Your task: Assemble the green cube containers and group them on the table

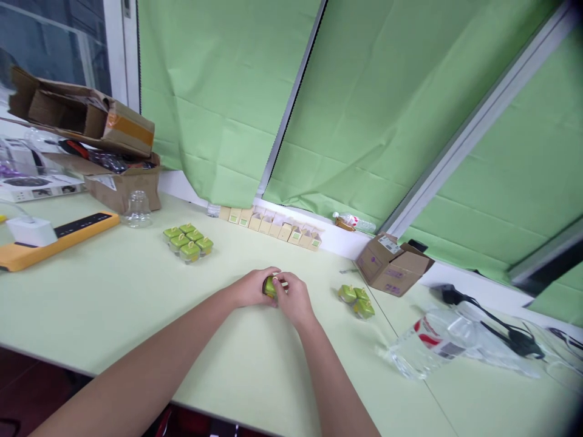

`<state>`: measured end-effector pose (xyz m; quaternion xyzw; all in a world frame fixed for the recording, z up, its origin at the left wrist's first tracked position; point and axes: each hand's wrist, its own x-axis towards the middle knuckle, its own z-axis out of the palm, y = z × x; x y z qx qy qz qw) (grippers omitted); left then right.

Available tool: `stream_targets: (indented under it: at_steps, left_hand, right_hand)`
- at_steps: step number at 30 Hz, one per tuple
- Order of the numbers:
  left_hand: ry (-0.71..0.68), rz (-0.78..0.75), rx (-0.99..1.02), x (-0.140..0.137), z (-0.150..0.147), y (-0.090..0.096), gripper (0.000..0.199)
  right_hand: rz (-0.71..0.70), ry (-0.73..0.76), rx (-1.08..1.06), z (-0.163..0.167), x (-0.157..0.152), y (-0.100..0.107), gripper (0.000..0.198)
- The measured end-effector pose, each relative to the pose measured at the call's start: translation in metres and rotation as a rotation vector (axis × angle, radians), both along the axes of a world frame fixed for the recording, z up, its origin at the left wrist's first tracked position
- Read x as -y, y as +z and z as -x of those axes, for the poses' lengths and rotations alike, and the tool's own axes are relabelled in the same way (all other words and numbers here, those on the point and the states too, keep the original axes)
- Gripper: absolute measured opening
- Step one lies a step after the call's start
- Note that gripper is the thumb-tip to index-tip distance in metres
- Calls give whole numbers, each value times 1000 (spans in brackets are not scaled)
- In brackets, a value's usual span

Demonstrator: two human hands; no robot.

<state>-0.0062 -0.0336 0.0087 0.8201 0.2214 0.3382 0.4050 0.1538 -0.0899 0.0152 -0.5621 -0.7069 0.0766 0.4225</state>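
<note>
Over the middle of the pale table, my left hand [251,287] and my right hand [295,298] are closed together around one small green-lidded container [269,287]. Fingers of both hands cover much of it; a yellow loop shows at its top. To the left stands a cluster of several similar green-lidded containers [190,247], each with a clear body and a yellow loop on top. Three more green-lidded containers [362,294] sit together to the right of my right hand.
A row of small beige boxes [274,226] lines the wall. An orange power strip [64,240], a clear jar [137,209] and stacked cardboard boxes [122,187] occupy the left. On the right are a cardboard box [392,264], a large water bottle [430,341] and black cables [514,340].
</note>
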Motion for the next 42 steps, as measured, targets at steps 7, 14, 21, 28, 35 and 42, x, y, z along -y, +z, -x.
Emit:
stream_targets:
  at_steps: [7,14,21,28,35,42]
  left_hand:
    - [96,-50,18,-10,2,-7,79]
    - [851,-479,9,-45,45,17,32]
    - [1082,-367,-360,-62,74,14,25]
    - [839,-291,-277,-66,63,11,31]
    - [115,-258,20,-12,3,10,25]
    - [134,-263,130,3,-10,3,43]
  right_hand:
    - [104,-95,72,-14,-6,1,22]
    - [218,-899,292,-97,11,15,32]
    - [-185,-845,298,-74,9,14,36]
    - [-120,-447,135,-42,-1,0,30]
    - [183,-25,-277,-25,-8,-8,30]
    - [254,179,-454,-18,-11,-9,20]
